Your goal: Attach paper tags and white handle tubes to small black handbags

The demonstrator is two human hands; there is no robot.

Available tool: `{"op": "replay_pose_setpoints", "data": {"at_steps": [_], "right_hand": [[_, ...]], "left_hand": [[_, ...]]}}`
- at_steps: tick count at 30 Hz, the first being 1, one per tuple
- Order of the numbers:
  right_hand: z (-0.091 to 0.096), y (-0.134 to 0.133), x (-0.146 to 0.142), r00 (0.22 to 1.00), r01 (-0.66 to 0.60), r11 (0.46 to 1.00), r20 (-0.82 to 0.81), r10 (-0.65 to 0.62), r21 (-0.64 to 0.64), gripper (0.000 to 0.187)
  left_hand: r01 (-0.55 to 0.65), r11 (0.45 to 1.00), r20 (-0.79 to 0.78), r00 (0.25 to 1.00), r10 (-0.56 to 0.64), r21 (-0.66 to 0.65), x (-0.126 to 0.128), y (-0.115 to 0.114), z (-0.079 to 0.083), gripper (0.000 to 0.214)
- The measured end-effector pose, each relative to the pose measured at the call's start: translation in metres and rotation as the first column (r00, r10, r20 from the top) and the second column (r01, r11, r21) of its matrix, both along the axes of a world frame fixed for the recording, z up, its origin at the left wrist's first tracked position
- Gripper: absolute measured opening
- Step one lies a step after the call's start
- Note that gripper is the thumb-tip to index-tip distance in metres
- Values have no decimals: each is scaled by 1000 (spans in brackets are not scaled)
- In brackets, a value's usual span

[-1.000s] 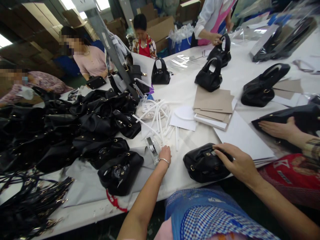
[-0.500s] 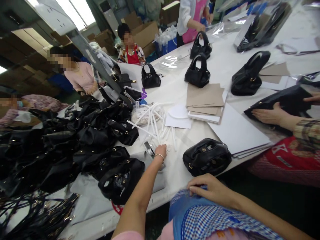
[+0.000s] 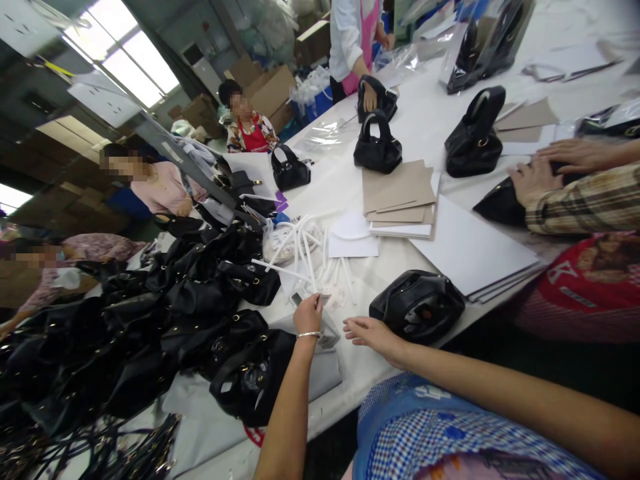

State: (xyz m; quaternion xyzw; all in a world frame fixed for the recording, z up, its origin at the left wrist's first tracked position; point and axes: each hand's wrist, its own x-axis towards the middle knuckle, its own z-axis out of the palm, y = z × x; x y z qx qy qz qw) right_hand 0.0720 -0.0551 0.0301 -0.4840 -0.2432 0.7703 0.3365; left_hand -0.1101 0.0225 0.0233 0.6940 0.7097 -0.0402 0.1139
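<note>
My left hand [image 3: 308,315], with a bracelet at the wrist, pinches a small flat greyish piece [image 3: 325,299] over the table. What this piece is cannot be made out. Small pale flat pieces [image 3: 340,297] lie on the white surface just beyond it. My right hand [image 3: 373,337] reaches in from the right, fingers stretched and holding nothing. Close beside it, a black handbag [image 3: 417,303] lies on its side near the table edge. White tubes [image 3: 303,243] spread out behind my left hand. Left of my left forearm sits another black handbag [image 3: 257,373].
A heap of black handbags [image 3: 135,320] covers the left of the table. Brown cardboard sheets [image 3: 395,190] and white sheets [image 3: 470,253] lie at centre right. A co-worker's hands [image 3: 537,177] press on a black bag at right. Other people stand behind the table.
My left hand has lifted from the table with the small flat piece between its fingers. My right hand has moved from my apron out over the table. The co-worker's hands at right have shifted.
</note>
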Motion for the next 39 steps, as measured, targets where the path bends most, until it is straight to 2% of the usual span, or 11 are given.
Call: {"op": "replay_pose_setpoints", "data": {"at_steps": [3,6,10,13,19,23,25,29,33,36,39], "right_hand": [[1,13,-13,987,103,971,-99,-127,-214,44],[0,24,-18,962,151,937,-169,-212,-315,50],[-2,31,-17,931,200,929,-237,-279,-311,33],[0,28,-11,936,210,941,-224,-271,-264,12],[23,15,12,980,19,995,-194,-38,-101,20],[49,17,34,947,-175,984,-267,176,31,26],[60,19,46,932,-212,977,-299,207,17,25],[77,12,68,940,-239,971,-246,235,18,42],[88,0,87,948,-318,935,83,308,160,47],[98,-3,96,861,-388,882,446,244,268,38],[110,-2,105,721,-440,844,681,128,307,30]], "left_hand": [[-74,986,140,989,52,151,5,-25,9,27],[-90,961,276,961,16,260,15,-58,21,28],[-28,952,432,895,-112,305,35,-104,38,27],[18,967,596,785,-172,255,46,-125,50,25],[-305,951,844,520,129,43,50,-109,66,39],[-75,957,936,196,291,-281,57,-89,63,52],[52,941,938,106,329,-335,62,-86,61,52],[100,948,942,187,280,-302,63,-86,62,40],[-32,971,929,284,236,-237,57,-87,70,36],[-77,976,933,287,218,-205,60,-88,76,34],[-95,975,940,260,219,-201,65,-86,76,31]]}}
